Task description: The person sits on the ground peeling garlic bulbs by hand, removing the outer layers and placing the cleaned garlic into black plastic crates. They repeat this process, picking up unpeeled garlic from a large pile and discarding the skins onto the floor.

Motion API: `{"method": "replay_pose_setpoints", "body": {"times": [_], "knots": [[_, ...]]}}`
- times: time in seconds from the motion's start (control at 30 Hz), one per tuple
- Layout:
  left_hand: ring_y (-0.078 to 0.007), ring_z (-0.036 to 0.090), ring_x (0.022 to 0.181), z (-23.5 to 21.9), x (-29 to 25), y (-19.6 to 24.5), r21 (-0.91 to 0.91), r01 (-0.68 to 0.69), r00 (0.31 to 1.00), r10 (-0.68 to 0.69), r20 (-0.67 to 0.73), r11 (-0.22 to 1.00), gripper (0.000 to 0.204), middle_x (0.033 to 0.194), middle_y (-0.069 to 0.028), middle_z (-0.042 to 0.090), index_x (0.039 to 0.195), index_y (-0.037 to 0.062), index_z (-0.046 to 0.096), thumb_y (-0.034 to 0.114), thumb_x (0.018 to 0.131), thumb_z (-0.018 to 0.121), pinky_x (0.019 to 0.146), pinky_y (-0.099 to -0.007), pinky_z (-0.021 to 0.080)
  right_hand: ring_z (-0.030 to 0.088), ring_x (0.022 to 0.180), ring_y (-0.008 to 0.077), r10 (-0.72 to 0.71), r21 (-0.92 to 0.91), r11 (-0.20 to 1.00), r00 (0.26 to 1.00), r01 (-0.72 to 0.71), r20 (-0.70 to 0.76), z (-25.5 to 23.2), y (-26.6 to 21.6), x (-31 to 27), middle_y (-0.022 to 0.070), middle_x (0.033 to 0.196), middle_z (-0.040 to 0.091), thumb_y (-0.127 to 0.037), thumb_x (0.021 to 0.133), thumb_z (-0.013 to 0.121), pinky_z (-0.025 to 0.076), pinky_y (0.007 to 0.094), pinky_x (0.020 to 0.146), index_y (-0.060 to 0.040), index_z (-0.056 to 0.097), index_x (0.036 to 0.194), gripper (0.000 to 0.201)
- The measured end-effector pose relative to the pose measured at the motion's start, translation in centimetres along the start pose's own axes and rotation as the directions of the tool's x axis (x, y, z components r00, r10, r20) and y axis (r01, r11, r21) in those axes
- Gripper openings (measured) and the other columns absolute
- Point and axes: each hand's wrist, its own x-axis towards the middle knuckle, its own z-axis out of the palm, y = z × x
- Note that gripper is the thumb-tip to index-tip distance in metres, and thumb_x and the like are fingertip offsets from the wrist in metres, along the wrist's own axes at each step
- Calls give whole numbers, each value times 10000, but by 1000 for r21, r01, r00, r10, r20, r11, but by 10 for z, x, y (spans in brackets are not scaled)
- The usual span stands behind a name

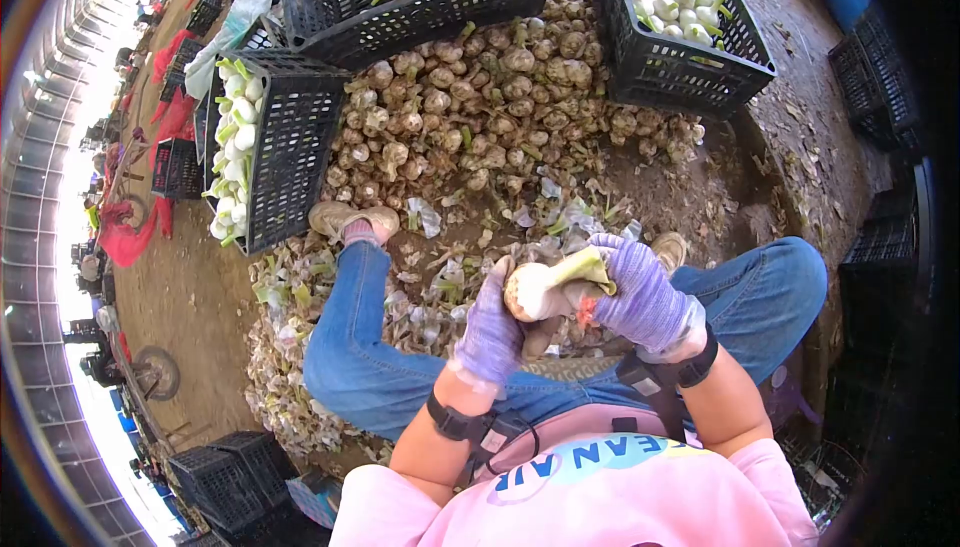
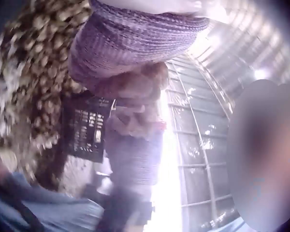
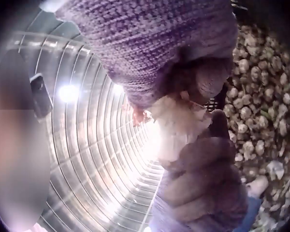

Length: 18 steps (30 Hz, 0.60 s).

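Head view: the white garlic bulb with pale green stalk [image 1: 540, 287] is partly covered by the left hand in a purple knitted glove [image 1: 492, 325] and the right hand in a purple knitted glove [image 1: 645, 292]. The small red-orange item [image 1: 585, 309] beside the right hand is too small to identify. The tan shoe [image 1: 671, 248] is partly hidden. The top edge cuts off the black perforated plastic crate [image 1: 440, 17]; the bottom edge cuts off the pink printed shirt [image 1: 580, 507].

Left wrist view: the bulb's outline is indistinct; a blurred oval patch [image 2: 263, 154] conceals the right side.
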Motion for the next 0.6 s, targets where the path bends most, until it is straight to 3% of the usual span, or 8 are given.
{"method": "replay_pose_setpoints", "body": {"times": [0.07, 0.1, 0.17, 0.27, 0.3, 0.43, 0.53, 0.6], "knots": [[-187, 608, 772, -3, 4, 4, 40, 45, 995, -48, 89, 998, 774, 968, -86, 602, 1218, 42, 450, 675, 775, 473, 601, -283, 517, 565, 783, 153, 15, 19, 1000, 997, -14, -73, 3, 3, -1, 90, 849, 606, -81, 808, 562, 463, 295, 697, -6, 593, 986, 195], [-182, 602, 802, 4, 0, 5, 152, -154, 979, 130, 155, 976, 777, 998, -84, 586, 1230, 44, 441, 678, 782, 462, 602, -281, 517, 552, 781, 145, -37, 29, 999, 974, 45, -225, 10, 17, -4, 82, 863, 590, -93, 820, 550, 460, 291, 704, -8, 567, 1020, 218], [-155, 569, 892, 12, -2, -6, 389, -574, 814, 553, 177, 720, 758, 1110, -73, 514, 1250, 40, 415, 656, 810, 447, 641, -271, 508, 547, 790, 141, 79, 140, 989, 976, -51, -204, 9, 29, -4, 73, 885, 587, -111, 829, 550, 459, 291, 702, -16, 555, 1045, 236], [-159, 486, 946, 17, 0, -16, 616, -683, 625, 750, 217, 391, 605, 1088, -73, 479, 1164, 25, 462, 552, 866, 468, 861, -282, 401, 550, 836, 131, 263, 368, 905, 960, -213, -92, 12, 16, -6, 48, 968, 582, -158, 856, 548, 465, 281, 719, -37, 532, 1108, 280], [-155, 486, 929, 31, -14, -7, 433, -636, 745, 655, 128, 638, 522, 1027, -57, 491, 1121, 39, 478, 505, 886, 471, 860, -286, 401, 558, 886, 139, 235, 580, 784, 970, -222, 54, 12, 15, -7, 52, 1021, 576, -173, 855, 554, 472, 286, 757, -38, 517, 1141, 318], [-119, 551, 787, 12, -9, 13, 357, -396, 918, 373, 136, 846, 565, 927, -34, 567, 1126, 46, 470, 492, 806, 604, 626, -241, 460, 556, 1043, 184, 290, 790, 536, 944, -297, 158, 18, 11, -8, 84, 1165, 547, -229, 816, 598, 470, 328, 882, -31, 466, 1224, 472], [-122, 556, 814, 19, -8, 11, 377, -514, 857, 477, 194, 771, 576, 953, -39, 563, 1107, 54, 491, 501, 774, 637, 646, -248, 473, 557, 1057, 202, 180, 895, 412, 978, -172, 105, 19, 5, -5, 100, 1181, 541, -272, 798, 617, 473, 354, 888, -24, 444, 1241, 537], [-127, 563, 840, 20, -6, 9, 474, -609, 781, 586, 217, 636, 652, 957, -43, 559, 1092, 51, 503, 562, 720, 663, 660, -249, 485, 567, 1039, 212, 305, 773, 565, 944, -288, 129, 18, 18, -11, 105, 1170, 544, -307, 789, 625, 482, 357, 868, -14, 430, 1247, 577]]}}
